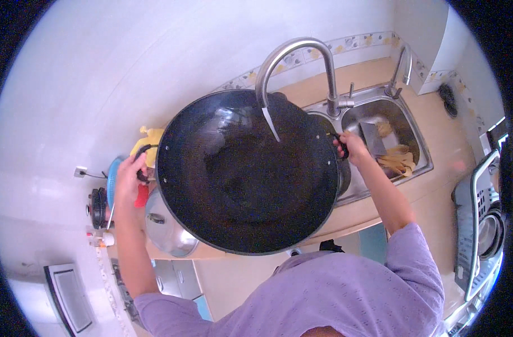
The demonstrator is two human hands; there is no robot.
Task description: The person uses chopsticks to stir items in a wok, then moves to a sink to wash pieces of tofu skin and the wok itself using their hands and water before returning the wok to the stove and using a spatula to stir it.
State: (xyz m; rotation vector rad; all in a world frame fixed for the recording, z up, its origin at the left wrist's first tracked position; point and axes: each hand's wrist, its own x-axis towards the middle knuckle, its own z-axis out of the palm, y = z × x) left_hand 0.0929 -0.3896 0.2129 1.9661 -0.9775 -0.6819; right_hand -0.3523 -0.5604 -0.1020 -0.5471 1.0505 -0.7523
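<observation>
A large black wok (pixel 248 189) is held up in front of me, its dark inside facing me. My left hand (pixel 130 172) grips the black loop handle at its left side. The opposite handle is in my right hand (pixel 352 148), beside the sink. Water (pixel 270 124) runs from the steel gooseneck faucet (pixel 298 42) into the wok. Most of the left sink basin is hidden beneath the wok. Within the right basin (pixel 408 111) lie a cleaver-like metal blade (pixel 372 137) and yellowish peel-like strips (pixel 397 162).
A domed metal lid (pixel 172 229) rests on the counter under my left forearm. Behind my left hand are a yellow item (pixel 149 141) and a blue plastic basket (pixel 112 179). A second faucet (pixel 403 63) stands at the far sink corner. A dish rack (pixel 471 236) holding pans is at right.
</observation>
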